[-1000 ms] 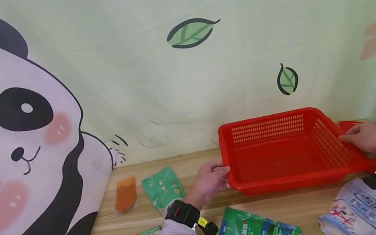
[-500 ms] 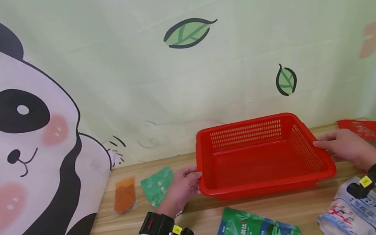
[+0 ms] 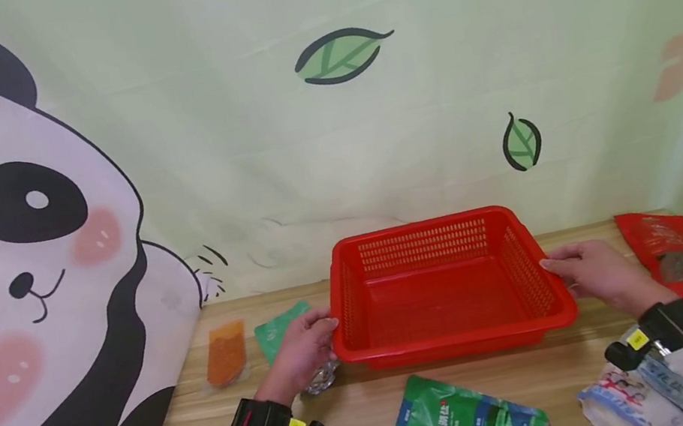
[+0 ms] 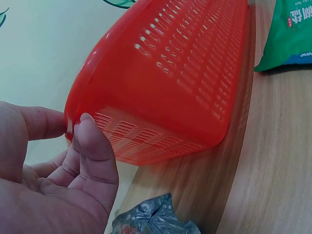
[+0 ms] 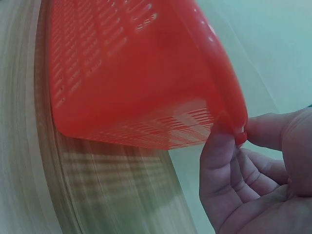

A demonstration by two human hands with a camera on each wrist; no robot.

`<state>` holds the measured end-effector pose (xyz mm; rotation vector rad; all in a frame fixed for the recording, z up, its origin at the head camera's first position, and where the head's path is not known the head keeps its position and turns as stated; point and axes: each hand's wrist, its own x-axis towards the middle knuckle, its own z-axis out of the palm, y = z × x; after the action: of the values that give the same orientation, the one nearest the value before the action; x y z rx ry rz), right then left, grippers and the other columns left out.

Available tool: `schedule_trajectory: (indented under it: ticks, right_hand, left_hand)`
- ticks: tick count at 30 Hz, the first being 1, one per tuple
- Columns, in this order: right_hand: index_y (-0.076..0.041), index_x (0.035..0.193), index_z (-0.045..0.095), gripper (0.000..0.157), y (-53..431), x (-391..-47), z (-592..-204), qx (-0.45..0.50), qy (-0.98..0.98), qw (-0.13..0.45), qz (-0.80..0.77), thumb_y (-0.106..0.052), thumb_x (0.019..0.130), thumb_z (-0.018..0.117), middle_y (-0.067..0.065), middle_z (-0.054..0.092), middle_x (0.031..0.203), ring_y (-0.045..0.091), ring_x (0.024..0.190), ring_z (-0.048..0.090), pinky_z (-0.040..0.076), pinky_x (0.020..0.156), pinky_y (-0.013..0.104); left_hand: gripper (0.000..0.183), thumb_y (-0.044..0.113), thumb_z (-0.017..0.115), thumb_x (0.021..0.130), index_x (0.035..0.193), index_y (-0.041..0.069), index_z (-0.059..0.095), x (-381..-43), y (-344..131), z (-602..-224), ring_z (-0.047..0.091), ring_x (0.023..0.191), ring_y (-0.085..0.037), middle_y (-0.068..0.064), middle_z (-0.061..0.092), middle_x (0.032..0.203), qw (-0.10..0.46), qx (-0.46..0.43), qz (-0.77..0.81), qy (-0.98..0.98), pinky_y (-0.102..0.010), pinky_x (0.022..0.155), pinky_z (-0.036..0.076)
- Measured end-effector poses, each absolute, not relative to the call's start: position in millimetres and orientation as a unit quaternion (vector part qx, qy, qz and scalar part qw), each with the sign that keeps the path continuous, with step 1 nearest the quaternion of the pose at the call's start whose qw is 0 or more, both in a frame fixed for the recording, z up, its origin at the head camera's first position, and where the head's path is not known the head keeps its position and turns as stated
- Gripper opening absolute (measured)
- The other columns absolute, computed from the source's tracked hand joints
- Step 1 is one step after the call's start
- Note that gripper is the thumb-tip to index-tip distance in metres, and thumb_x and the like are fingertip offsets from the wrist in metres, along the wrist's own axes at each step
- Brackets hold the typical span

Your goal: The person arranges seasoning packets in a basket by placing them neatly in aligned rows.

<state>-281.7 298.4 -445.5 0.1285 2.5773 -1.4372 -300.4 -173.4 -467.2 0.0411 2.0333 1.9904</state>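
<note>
A wooden table [image 3: 365, 422] spreads out below the person, 12 o'clock being straight ahead. Near its far edge, toward 12, is a red basket [image 3: 436, 306], its long axis running from 9 to 3 o'clock and its mouth facing up. The head view alone shows the bare basket floor; the wrist views show the slotted outer sides, yet I cannot tell whether the underside touches the wood. A large green bag [image 3: 464, 423] lies at 6 o'clock from the basket, a red bag [image 3: 675, 261] at 3, and a white bag [image 3: 635, 397], partly behind the right arm, at about 4. The left hand [image 3: 303, 345] pinches the rim at the 9 o'clock end, the right hand [image 3: 599, 274] the rim at 3; only the wrist cameras show thumb and finger meeting across each edge. Only the right one clearly catches striped shadows [image 5: 114, 175] below the basket. Smallest, an orange packet [image 3: 227, 353] lies at 9 o'clock, well apart from the basket.
</note>
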Motion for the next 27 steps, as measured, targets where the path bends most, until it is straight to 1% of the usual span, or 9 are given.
schedule_trajectory:
  ticks: [3,8,15,18,23,27]
  right_hand:
    - [0.003,0.148,0.048,0.065,296.4,-282.6,-445.7,0.048,0.866,0.095,-0.488,-0.043,0.103,0.059,0.024,0.063,0.137,0.021,0.097,0.071,0.062,0.087,0.038]
    - [0.003,0.149,0.047,0.064,296.2,-282.8,-446.4,0.054,0.862,0.095,-0.494,-0.041,0.103,0.058,0.026,0.061,0.140,0.021,0.097,0.071,0.062,0.088,0.037]
    - [0.004,0.149,0.046,0.064,295.6,-281.9,-446.7,0.054,0.860,0.090,-0.499,-0.041,0.104,0.056,0.027,0.060,0.140,0.021,0.097,0.071,0.062,0.088,0.036]
    - [0.003,0.149,0.046,0.065,296.2,-282.2,-448.1,0.059,0.859,0.091,-0.501,-0.042,0.104,0.057,0.026,0.060,0.141,0.021,0.099,0.071,0.062,0.088,0.036]
    - [0.001,0.151,0.045,0.068,298.3,-283.5,-450.7,0.064,0.851,0.096,-0.512,-0.045,0.103,0.057,0.025,0.058,0.144,0.022,0.100,0.072,0.062,0.089,0.037]
    - [0.001,0.151,0.045,0.069,299.5,-283.7,-451.6,0.061,0.849,0.094,-0.516,-0.046,0.102,0.058,0.025,0.058,0.144,0.021,0.101,0.072,0.062,0.089,0.037]
  left_hand:
    - [0.037,0.011,0.055,0.104,0.136,-0.005,0.054,-299.8,-174.2,-466.9,0.062,0.067,-0.013,-0.009,0.071,0.097,0.144,0.016,0.690,0.709,-0.023,0.062,0.054]
    - [0.035,0.013,0.055,0.104,0.135,-0.003,0.055,-299.0,-174.4,-465.9,0.060,0.066,-0.013,-0.006,0.070,0.092,0.142,0.020,0.673,0.726,-0.024,0.061,0.053]
    - [0.037,0.018,0.056,0.105,0.137,-0.001,0.055,-298.6,-175.6,-466.5,0.060,0.067,-0.014,-0.007,0.071,0.094,0.149,0.031,0.661,0.734,-0.025,0.062,0.054]
    - [0.036,0.018,0.056,0.105,0.137,0.000,0.056,-298.4,-175.6,-466.8,0.060,0.066,-0.014,-0.007,0.071,0.092,0.147,0.033,0.651,0.744,-0.025,0.062,0.055]
    - [0.035,0.019,0.056,0.106,0.137,0.004,0.058,-296.7,-173.8,-464.2,0.062,0.066,-0.016,-0.009,0.071,0.091,0.132,0.042,0.612,0.779,-0.027,0.062,0.057]
    - [0.036,0.020,0.060,0.104,0.138,0.008,0.056,-294.2,-170.5,-459.4,0.064,0.070,-0.021,-0.013,0.066,0.097,0.103,0.036,0.565,0.818,-0.031,0.063,0.059]
